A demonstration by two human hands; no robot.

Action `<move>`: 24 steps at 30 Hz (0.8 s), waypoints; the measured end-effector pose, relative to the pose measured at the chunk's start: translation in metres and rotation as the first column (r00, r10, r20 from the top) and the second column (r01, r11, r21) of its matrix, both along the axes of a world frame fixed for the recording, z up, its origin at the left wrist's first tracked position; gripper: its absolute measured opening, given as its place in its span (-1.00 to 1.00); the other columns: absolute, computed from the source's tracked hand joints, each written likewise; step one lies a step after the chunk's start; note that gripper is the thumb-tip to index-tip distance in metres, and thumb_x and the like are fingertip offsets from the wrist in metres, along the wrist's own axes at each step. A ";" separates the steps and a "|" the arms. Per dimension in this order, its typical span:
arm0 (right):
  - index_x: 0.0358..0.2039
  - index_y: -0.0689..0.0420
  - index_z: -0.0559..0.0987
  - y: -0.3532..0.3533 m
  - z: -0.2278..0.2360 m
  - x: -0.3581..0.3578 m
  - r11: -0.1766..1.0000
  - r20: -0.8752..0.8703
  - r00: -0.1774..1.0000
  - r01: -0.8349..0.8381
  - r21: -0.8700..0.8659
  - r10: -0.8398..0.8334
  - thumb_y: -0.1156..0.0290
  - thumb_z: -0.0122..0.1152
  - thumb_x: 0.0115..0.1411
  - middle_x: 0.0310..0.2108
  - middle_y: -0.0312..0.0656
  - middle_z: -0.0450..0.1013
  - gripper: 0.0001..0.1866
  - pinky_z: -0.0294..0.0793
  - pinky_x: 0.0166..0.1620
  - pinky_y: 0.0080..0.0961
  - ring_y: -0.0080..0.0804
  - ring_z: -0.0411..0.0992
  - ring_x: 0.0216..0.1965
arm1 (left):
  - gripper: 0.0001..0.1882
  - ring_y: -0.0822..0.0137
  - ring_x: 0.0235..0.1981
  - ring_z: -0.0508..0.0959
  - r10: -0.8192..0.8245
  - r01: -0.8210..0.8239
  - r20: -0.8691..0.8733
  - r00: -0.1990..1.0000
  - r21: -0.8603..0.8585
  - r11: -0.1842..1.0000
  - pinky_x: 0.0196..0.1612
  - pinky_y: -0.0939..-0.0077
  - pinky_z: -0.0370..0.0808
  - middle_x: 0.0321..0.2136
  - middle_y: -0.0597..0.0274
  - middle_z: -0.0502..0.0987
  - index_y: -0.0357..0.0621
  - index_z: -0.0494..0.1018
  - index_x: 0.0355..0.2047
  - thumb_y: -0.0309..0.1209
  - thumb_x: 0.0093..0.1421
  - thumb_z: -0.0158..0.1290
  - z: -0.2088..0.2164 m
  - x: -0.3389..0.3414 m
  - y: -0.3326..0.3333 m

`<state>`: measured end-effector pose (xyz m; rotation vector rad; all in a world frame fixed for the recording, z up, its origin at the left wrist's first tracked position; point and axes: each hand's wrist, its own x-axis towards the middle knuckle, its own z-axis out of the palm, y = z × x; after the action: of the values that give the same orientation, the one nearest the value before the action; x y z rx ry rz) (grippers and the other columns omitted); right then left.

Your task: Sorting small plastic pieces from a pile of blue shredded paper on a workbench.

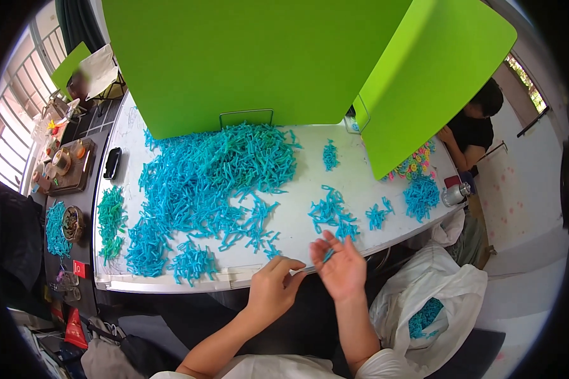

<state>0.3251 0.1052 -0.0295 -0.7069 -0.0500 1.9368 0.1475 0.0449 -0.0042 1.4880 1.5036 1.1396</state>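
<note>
My left hand (273,289) is at the table's front edge with thumb and fingertips brought together in a pinch; whatever lies between them is too small to make out. Beside it my right hand (344,270) is turned palm up, fingers loosely curled around a small blue plastic piece (328,254). A large heap of blue and teal plastic pieces (215,180) covers the left and middle of the white table (300,218). Just beyond my right hand are a small pile of linked-looking blue pieces (329,210) and a smaller cluster (377,217).
Tall green panels (246,63) stand at the back and right (433,82). A white sack (392,297) holding blue pieces is at the lower right. Colourful rings (417,163) and a metal-topped jar (454,194) sit near the right edge, where another person (477,129) leans.
</note>
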 end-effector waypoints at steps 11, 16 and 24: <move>0.06 0.29 0.41 -0.028 0.007 -0.065 0.983 0.090 0.995 -0.066 0.169 0.051 0.17 -0.12 0.45 -0.02 0.07 0.45 -0.57 0.30 0.28 -0.14 0.01 0.31 0.23 | -0.82 0.36 -0.61 0.58 0.188 -0.177 -0.088 0.978 0.120 0.977 -0.54 0.48 0.52 -0.45 0.21 0.55 -0.13 0.61 -0.31 -0.54 0.03 0.29 -0.014 0.002 -0.002; 0.04 0.25 0.44 -0.031 0.003 -0.055 0.988 0.151 0.987 -0.081 0.127 0.062 0.21 -0.05 0.42 -0.06 -0.01 0.49 -0.62 0.39 0.21 -0.23 -0.10 0.41 0.14 | -0.87 0.39 -0.61 0.57 0.142 -0.142 0.039 0.989 0.010 0.990 -0.54 0.56 0.48 -0.50 0.17 0.57 -0.18 0.60 -0.27 -0.47 0.16 0.24 -0.013 -0.011 -0.002; -0.03 0.31 0.57 -0.041 -0.002 -0.053 0.946 0.519 0.850 -0.233 0.224 0.086 0.51 0.11 0.34 -0.12 -0.14 0.55 -0.76 0.53 0.07 -0.41 -0.40 0.54 -0.10 | -0.78 0.62 -0.57 0.49 0.157 0.099 0.527 0.835 -0.426 0.899 -0.51 0.72 0.46 -0.53 0.33 0.57 -0.34 0.58 -0.25 -0.37 0.31 0.15 -0.014 -0.028 0.004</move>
<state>0.2717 0.0638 -0.0314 -1.0244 -0.7188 1.7993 0.1190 0.0484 -0.0179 0.7368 1.2570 1.0379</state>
